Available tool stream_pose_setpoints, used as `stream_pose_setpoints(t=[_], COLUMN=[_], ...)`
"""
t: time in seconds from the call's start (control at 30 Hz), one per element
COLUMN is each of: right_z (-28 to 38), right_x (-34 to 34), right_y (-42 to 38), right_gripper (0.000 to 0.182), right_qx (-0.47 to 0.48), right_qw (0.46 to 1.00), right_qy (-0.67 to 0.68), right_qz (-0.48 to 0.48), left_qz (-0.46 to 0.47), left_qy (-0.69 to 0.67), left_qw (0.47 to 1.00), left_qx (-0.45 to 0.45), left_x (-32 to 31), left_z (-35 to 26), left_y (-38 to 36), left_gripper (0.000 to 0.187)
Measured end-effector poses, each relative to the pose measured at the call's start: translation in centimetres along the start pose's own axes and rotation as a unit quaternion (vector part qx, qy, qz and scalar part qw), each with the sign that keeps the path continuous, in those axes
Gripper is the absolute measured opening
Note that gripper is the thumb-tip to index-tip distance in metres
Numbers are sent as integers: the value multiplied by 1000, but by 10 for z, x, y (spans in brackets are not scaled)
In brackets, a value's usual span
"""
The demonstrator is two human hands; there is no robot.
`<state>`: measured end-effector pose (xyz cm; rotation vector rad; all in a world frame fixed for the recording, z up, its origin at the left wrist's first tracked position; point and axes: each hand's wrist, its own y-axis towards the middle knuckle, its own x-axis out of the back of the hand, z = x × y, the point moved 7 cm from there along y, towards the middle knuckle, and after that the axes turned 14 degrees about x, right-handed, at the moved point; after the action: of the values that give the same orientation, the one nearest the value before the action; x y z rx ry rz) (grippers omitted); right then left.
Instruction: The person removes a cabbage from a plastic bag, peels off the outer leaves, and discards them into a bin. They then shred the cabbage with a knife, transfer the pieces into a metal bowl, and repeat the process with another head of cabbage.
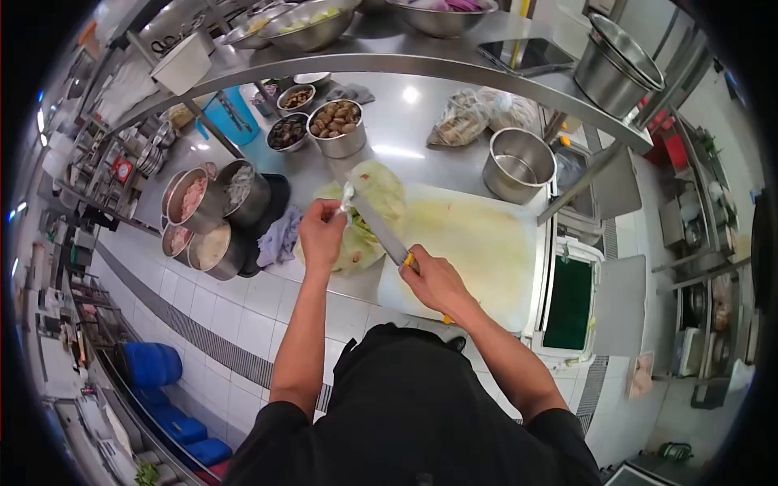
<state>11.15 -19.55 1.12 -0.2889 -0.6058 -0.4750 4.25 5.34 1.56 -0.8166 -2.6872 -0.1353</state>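
Right hand (435, 279) wrapped tight around the yellow handle of a long steel-bladed knife (379, 232), blade slanting up and left over the pale green cabbage head (369, 211) at the left edge of the large pale cutting board (478, 251) on the shiny steel table (405, 134). Left hand (321, 235) above the cabbage, fingertips pinching a small whitish scrap (348, 197) right at the blade tip. Just beyond the board, an empty round steel pot (518, 166); farther left, a steel bowl of brown mushrooms (337, 126).

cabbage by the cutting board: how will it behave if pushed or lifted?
The cabbage looks leafy and loose, so outer leaves probably flop or peel off. Its rounded shape may roll on the steel counter. Left hand steadies it beside the knife.
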Motion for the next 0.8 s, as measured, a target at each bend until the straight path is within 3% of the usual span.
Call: stream_pose_setpoints(t=[0.17,0.33,0.43,0.5,0.6,0.7,0.8], right_z=[7,19,30,14,-48,-153,-183], right_x=[12,-21,-11,14,52,57,49], right_y=[-23,90,110,96,32,-31,-42], right_gripper=[40,40,40,42,43,42,45], right_qx=[17,149,166,108,50,-92,-84], right_qw=[999,986,982,991,981,955,928], right_qy=[8,-51,-47,-20,-95,-235,-336], right_qz=[28,-60,-74,-79,-164,-157,-138], left_qz=[0,-16,-25,-22,-9,33,71], left_qy=[-20,49,32,-80,-153,-80,-18], left_qw=[1000,999,999,996,988,994,994], left_qx=[15,-5,19,13,29,61,78], left_x=[-4,-4,10,16,24,18,7], left_z=[0,-7,2,18,39,50,44], left_y=[-12,-18,-14,-8,-10,-6,0], left_gripper=[18,18,20,24,26,27,22])
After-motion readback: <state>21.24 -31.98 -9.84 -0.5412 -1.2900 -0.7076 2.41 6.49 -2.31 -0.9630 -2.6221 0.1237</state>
